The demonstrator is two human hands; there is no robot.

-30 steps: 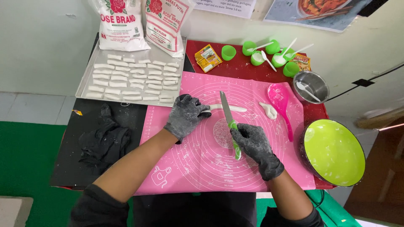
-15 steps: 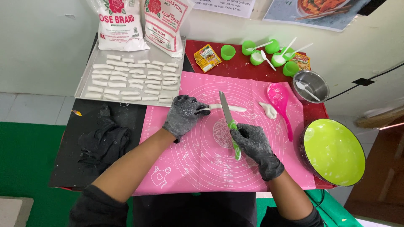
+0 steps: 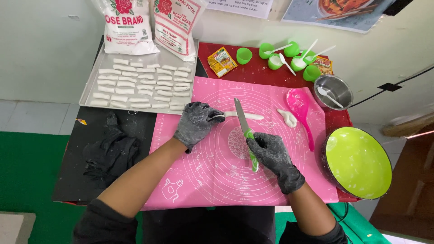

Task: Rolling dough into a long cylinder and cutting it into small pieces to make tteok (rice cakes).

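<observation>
A thin white dough strip [image 3: 242, 115] lies on the pink mat [image 3: 199, 180], toward the mat's far edge, its long axis running left to right, parallel to that edge. The left hand [image 3: 195, 124], in a grey glove, is closed around the strip's left end, pinning it, it seems, so that it stays put under the blade. The right hand [image 3: 271, 156], also gloved, is wrapped shut around the green handle of a knife [image 3: 244, 129]. The blade points away from the person and crosses the strip nearly at right angles, placed for a square cut. A second small dough piece [image 3: 287, 117] lies further right, beside a pink spoon [image 3: 302, 110]. A metal tray [image 3: 90, 88] of cut pieces sits at the tabletop's far left corner, within reach of the left hand.
</observation>
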